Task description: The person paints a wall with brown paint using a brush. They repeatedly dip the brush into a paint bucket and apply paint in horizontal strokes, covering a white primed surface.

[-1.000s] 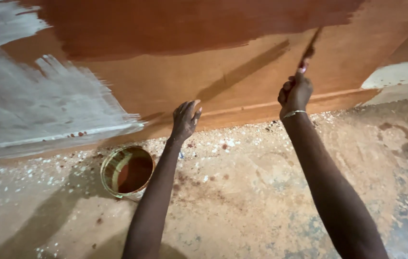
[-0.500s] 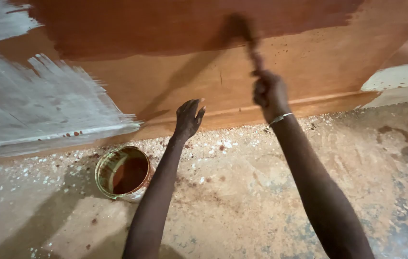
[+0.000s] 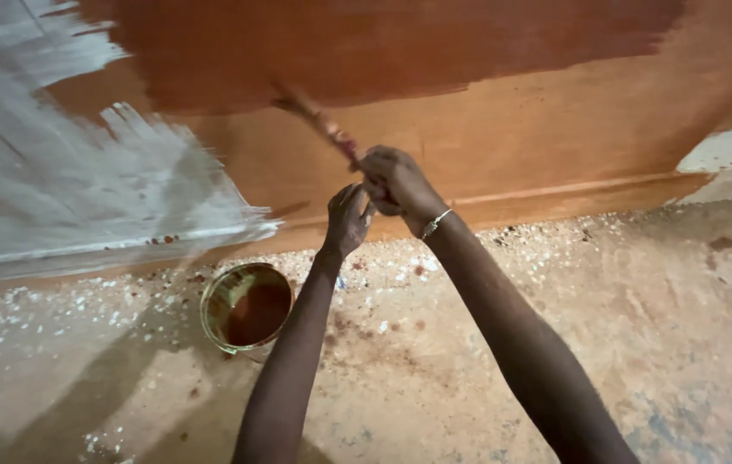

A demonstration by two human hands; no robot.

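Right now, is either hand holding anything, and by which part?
The right hand grips a paintbrush by the lower end of its handle, bristles up against the brown-painted board. The left hand holds nothing; its fingers are open beside the right.

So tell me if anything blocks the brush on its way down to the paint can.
Nothing fixed does, but the left hand and forearm hang between the brush, held in the right hand, and the can on the floor, lower left.

Wooden board (image 3: 555,129) – wet glossy stain; metal can (image 3: 245,307); rough floor (image 3: 641,344).
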